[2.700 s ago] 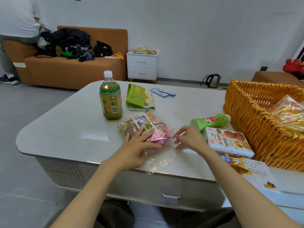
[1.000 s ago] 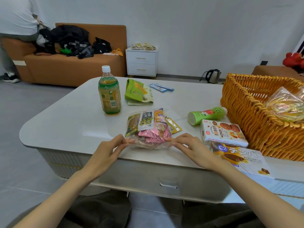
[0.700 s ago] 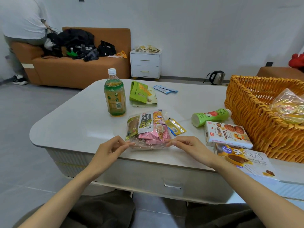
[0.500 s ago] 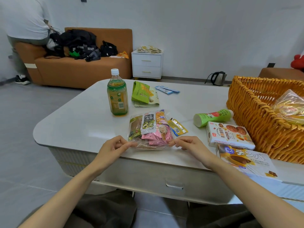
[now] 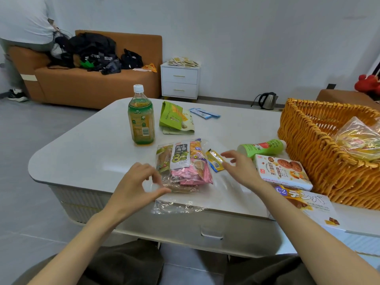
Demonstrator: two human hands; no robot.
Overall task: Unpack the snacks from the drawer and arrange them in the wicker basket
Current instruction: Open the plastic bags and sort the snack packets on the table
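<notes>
Centre of frame, flat on white counter (image 5: 92,153): clear bag of snack packets (image 5: 185,167), loose plastic end hanging over the near edge. At its lower-left corner: left hand (image 5: 139,186), fingers curled, thumb tip against the plastic; actual pinch not discernible. Right of bag: right hand (image 5: 240,169), released, fingers spread, hovering beside yellow sachet (image 5: 214,161). Further right: green bottle (image 5: 261,148) on its side, biscuit box (image 5: 281,171), C2 box (image 5: 308,202), just beside wicker basket (image 5: 312,153) at right edge, crinkled bag (image 5: 359,138) inside. Upper centre: upright tea bottle (image 5: 141,120), green pouch (image 5: 174,118).
</notes>
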